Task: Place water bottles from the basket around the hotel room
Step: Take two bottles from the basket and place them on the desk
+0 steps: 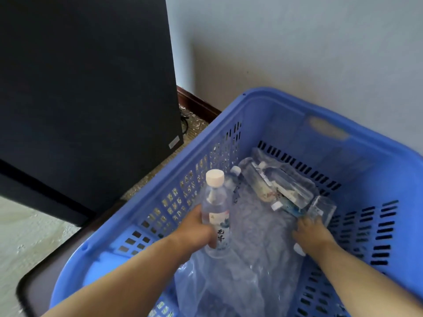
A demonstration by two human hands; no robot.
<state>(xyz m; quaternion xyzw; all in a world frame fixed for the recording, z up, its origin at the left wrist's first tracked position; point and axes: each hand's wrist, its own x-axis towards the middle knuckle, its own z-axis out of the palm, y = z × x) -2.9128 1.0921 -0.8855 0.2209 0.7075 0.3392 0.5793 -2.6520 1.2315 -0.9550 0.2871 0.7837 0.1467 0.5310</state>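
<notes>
My basket (pixel 286 97) is bright blue, with little square holes on its left wall and thin slots on its far and right walls. The bottle (pixel 216 211) in my left hand (pixel 196 229) is see-through, with a cream cap (pixel 214 177) and a white label with black writing. The cabinet (pixel 87 88) on the left is black. The wall (pixel 297 42) is pale grey.

Smooth plastic basket (pixel 274 97) — slotted walls; bottle (pixel 216 209) clear glossy plastic; wrap (pixel 258 236) crinkled shiny film; cabinet (pixel 80 88) matt.
</notes>
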